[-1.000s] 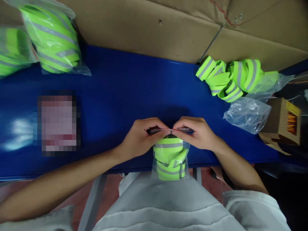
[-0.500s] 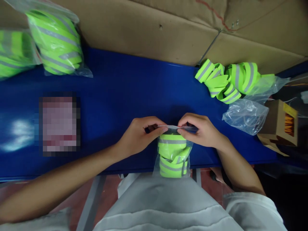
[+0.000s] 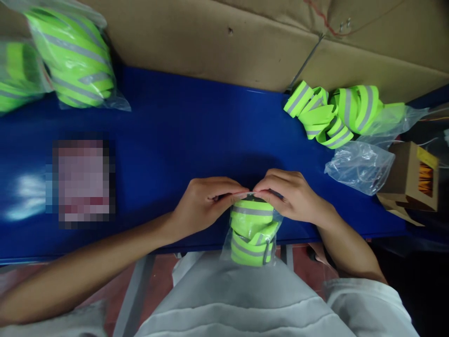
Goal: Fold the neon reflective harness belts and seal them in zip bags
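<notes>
A clear plastic bag (image 3: 227, 243) with neon-yellow reflective bands (image 3: 251, 229) inside hangs over the table's near edge, against my clothing. My left hand (image 3: 206, 201) pinches the left part of the bag's top edge between thumb and finger. From the other side, my right hand (image 3: 289, 194) pinches the same edge, its fingertips almost touching those of the left. Between the two pinches only a short strip of the bag's mouth shows. Loose reflective bands (image 3: 315, 114) lie at the right back of the table, partly in another clear bag.
Filled bags of reflective bands (image 3: 75, 61) stand at the left back, against large cardboard boxes (image 3: 196, 47). An empty crumpled plastic bag (image 3: 361, 166) and a small open carton (image 3: 409, 173) are on the right of the blue table (image 3: 157, 126). A pixelated patch covers something at left.
My hands have come closer together along the bag's top edge, the left sliding right. Hands and bag sit slightly lower in view.
</notes>
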`<action>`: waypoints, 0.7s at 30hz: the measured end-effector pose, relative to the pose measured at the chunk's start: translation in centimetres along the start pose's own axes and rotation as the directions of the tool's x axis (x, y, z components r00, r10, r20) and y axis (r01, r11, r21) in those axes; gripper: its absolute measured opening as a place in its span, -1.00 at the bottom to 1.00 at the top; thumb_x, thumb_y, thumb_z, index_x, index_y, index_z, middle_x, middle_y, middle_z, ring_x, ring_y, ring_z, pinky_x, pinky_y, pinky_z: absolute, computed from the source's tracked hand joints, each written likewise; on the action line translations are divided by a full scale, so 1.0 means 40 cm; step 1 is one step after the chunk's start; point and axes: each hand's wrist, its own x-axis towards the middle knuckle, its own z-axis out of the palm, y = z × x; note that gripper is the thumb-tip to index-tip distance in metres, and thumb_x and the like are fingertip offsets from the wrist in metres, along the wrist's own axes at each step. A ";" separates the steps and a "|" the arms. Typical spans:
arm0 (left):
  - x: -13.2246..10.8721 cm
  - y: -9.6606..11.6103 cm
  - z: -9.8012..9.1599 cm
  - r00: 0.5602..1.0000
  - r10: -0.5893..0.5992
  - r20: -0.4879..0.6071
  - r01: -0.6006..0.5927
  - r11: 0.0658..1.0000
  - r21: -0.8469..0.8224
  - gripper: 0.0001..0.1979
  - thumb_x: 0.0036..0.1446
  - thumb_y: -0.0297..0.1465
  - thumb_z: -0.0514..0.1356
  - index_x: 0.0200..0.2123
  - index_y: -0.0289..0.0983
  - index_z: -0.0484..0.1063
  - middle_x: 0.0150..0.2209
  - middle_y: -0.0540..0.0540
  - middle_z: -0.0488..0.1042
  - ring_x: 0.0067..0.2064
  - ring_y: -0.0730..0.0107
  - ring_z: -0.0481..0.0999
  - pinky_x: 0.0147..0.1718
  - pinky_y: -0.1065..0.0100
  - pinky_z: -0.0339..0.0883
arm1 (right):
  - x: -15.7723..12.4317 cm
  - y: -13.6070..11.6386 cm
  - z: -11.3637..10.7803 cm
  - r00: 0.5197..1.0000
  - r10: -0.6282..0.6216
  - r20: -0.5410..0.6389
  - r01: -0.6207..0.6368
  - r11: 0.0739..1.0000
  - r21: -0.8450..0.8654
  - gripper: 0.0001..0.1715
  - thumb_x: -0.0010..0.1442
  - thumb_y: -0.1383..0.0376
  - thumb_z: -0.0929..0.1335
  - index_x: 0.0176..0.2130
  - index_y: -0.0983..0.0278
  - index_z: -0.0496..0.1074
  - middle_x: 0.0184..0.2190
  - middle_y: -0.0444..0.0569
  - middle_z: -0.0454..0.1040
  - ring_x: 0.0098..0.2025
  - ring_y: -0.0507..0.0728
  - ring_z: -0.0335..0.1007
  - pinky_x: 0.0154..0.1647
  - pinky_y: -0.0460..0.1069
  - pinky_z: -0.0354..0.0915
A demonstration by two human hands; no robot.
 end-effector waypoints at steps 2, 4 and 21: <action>0.006 0.000 -0.010 0.999 -0.007 0.049 0.007 1.000 -0.001 -0.84 0.37 -0.36 0.30 -0.12 -0.21 0.71 -0.14 -0.03 0.73 -0.14 0.43 0.72 -0.14 0.55 0.51 | -0.002 0.001 -0.008 1.000 0.021 -0.005 -0.021 0.999 0.027 -0.92 0.46 0.30 0.38 -0.12 0.23 0.51 -0.28 -0.08 0.56 -0.30 0.00 0.46 -0.27 -0.08 0.30; 0.013 -0.004 -0.021 0.997 -0.003 0.083 0.001 1.000 0.029 -0.80 0.39 -0.33 0.28 -0.05 -0.19 0.71 -0.08 -0.03 0.72 -0.08 0.40 0.72 -0.08 0.52 0.53 | -0.003 0.009 -0.016 0.999 0.047 0.009 -0.048 0.997 0.054 -0.90 0.45 0.26 0.40 -0.09 0.23 0.54 -0.26 -0.08 0.57 -0.29 0.01 0.49 -0.26 -0.08 0.33; 0.022 0.002 -0.038 0.995 -0.094 -0.045 0.098 0.990 0.101 -0.74 0.42 -0.26 0.20 -0.07 -0.24 0.67 -0.14 -0.06 0.70 -0.21 0.42 0.62 -0.26 0.46 0.38 | -0.004 0.053 -0.052 0.978 0.204 0.041 -0.207 0.971 0.115 -0.81 0.41 0.17 0.44 -0.11 0.25 0.56 -0.28 -0.08 0.60 -0.28 0.03 0.51 -0.26 -0.10 0.35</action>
